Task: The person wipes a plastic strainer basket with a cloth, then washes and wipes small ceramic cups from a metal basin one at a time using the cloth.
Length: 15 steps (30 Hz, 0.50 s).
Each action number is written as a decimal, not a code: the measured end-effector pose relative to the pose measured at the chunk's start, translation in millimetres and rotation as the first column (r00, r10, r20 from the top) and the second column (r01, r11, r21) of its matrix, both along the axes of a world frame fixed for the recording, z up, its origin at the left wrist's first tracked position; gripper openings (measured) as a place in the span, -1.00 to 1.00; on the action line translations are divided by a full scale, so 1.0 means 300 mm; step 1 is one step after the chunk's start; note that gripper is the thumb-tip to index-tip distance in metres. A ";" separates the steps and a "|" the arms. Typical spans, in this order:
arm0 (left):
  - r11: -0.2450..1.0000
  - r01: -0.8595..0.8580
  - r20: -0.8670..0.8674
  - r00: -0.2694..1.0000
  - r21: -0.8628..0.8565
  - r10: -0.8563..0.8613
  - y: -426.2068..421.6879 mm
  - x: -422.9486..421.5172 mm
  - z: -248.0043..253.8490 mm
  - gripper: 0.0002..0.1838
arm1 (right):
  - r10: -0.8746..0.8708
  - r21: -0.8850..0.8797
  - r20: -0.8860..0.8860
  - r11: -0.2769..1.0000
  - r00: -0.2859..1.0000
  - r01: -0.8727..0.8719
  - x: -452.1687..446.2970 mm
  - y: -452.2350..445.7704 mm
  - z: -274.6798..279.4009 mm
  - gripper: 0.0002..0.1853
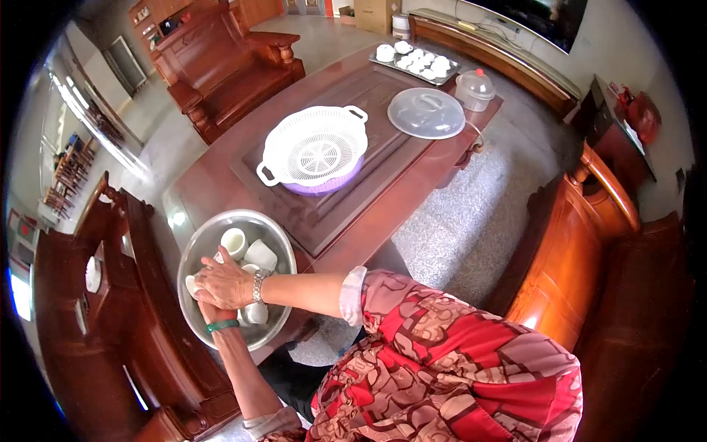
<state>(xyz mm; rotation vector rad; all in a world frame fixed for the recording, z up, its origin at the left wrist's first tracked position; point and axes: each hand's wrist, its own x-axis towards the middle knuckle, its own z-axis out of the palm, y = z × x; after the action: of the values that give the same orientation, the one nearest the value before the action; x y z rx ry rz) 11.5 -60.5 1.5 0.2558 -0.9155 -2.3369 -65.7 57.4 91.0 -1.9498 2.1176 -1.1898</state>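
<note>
Both hands are inside a round metal basin [286,258] at the table's near left corner. My right hand [227,283], with a metal watch at the wrist, lies over my left, its visible fingers apart. Below it is my left hand [215,312], with a green bangle; its fingers are mostly hidden. A white piece shows just left of the fingers; I cannot tell whether it is held. Around the hands are several white cups: an upright cup [234,241] behind them, a tipped cup [261,255] to the right, and another cup [256,312] beneath the watch wrist.
A white colander [278,147] rests on a purple basin [324,187] mid-table. Farther off are a clear lid [426,113], a lidded container [475,92] and a tray [379,62] of white cups. Wooden seats [239,77] surround the wooden table [412,199].
</note>
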 end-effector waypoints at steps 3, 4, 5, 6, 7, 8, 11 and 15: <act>0.954 0.184 -0.177 0.974 0.235 -0.144 -0.060 -0.007 -0.079 -0.51 | 0.053 0.059 0.112 0.996 0.992 -0.060 -0.001 -0.007 -0.001 -0.63; 0.967 0.153 -0.103 0.986 0.203 -0.134 -0.040 -0.014 -0.061 -0.50 | 0.028 0.030 0.086 0.999 0.996 -0.031 -0.002 -0.003 -0.004 -0.64; 0.979 0.126 -0.038 0.992 0.159 -0.122 -0.025 -0.011 -0.038 -0.49 | 0.026 0.016 0.086 0.999 0.996 -0.028 -0.002 -0.001 -0.006 -0.64; 0.984 0.120 -0.001 0.993 0.129 -0.121 -0.012 -0.015 -0.019 -0.49 | 0.008 -0.004 0.092 1.000 0.996 -0.007 -0.002 -0.004 -0.012 -0.67; 0.987 0.126 0.020 0.991 0.104 -0.129 -0.004 -0.022 -0.006 -0.48 | -0.010 -0.023 0.097 1.000 0.995 0.013 -0.003 -0.017 -0.032 -0.69; 0.987 0.132 0.040 0.990 0.089 -0.136 0.006 -0.023 0.005 -0.47 | -0.024 -0.074 0.084 0.997 0.996 0.030 -0.003 -0.027 -0.054 -0.69; 0.983 0.174 0.061 0.982 0.055 -0.177 0.023 -0.025 0.022 -0.45 | -0.088 -0.047 0.165 0.994 0.982 0.097 -0.007 -0.033 -0.097 -0.70; 0.955 0.292 0.026 0.956 0.059 -0.294 0.042 0.010 0.037 -0.42 | -0.056 0.017 0.215 0.998 0.975 0.054 -0.046 -0.020 -0.081 -0.69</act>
<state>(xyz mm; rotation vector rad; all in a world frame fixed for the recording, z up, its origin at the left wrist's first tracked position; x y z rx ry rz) 14.5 -48.0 12.7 0.1932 -0.9627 -2.6399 -79.5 51.5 66.8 -1.6797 2.0746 -1.3283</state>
